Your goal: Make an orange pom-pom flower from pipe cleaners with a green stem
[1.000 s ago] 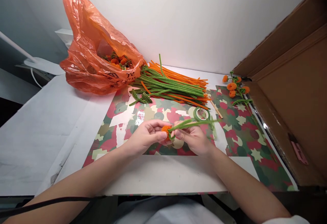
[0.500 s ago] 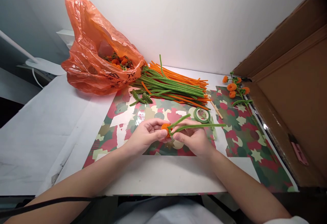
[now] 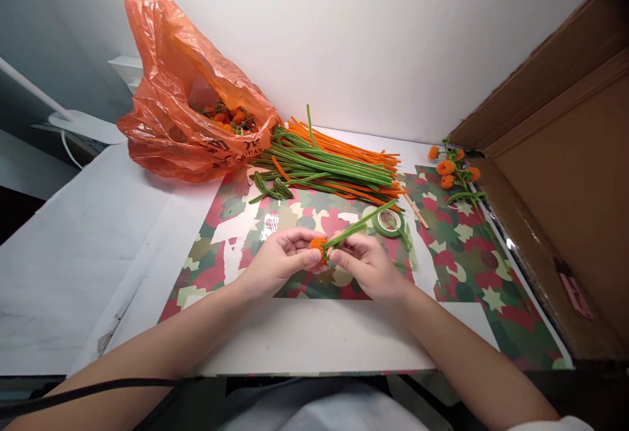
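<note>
Between the fingers of my left hand (image 3: 287, 254) is a small orange pipe-cleaner flower (image 3: 318, 245). Fuzzy green pipe cleaners (image 3: 361, 224) come out of its base and slant up to the right. My right hand (image 3: 371, 267) pinches them close to the flower, thumb and fingers closed. Both hands are just above the patterned mat (image 3: 314, 285). Beyond my right hand lies a roll of green tape (image 3: 389, 223). The fingers partly cover the flower's underside.
An orange plastic bag (image 3: 181, 136) holding more orange flowers stands back left. Beside it lie bundled green and orange pipe cleaners (image 3: 339, 166) and a coiled green piece (image 3: 275, 188). At right are a flower spray (image 3: 446, 168), a wooden stick (image 3: 417, 211), a cardboard wall (image 3: 565, 156) and a pink cutter (image 3: 574, 290).
The two green pipe cleaners, spread apart before, now run nearly together. The longer one has swung from pointing right to slanting up to the right. My left hand has barely moved.
</note>
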Motion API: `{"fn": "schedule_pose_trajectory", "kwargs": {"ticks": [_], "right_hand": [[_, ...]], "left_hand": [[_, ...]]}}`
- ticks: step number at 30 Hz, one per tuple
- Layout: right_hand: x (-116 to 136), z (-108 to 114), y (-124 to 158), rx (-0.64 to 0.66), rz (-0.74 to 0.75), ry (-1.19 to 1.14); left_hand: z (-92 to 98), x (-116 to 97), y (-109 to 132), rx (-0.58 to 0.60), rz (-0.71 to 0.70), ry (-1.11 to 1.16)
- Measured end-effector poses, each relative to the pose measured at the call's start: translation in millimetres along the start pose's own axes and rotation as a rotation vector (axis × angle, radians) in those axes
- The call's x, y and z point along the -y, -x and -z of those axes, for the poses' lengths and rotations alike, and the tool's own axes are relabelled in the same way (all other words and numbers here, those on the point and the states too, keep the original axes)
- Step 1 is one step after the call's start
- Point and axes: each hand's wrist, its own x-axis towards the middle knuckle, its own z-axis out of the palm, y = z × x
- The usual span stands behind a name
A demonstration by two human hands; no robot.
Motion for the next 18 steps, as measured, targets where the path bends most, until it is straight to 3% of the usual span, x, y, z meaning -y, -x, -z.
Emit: {"fn": "schedule_pose_trajectory", "kwargs": {"ticks": [4, 7, 11, 18], "right_hand": [[2, 2, 0, -0.022, 0.071, 0.192], [-2, -1, 2, -0.192, 0.178, 0.289], [-9, -9, 4, -0.433, 0.235, 0.218], [-10, -15, 3, -0.501, 0.256, 0.271]], "left_hand": [[-0.3, -1, 0, -0.002, 0.023, -0.013], [-1.2, -1, 0, -0.036, -0.014, -0.025], [-3.0, -1, 0, -0.085, -0.072, -0.042], [-7.3, -4, 1, -0.138, -0.104, -0.122]]}}
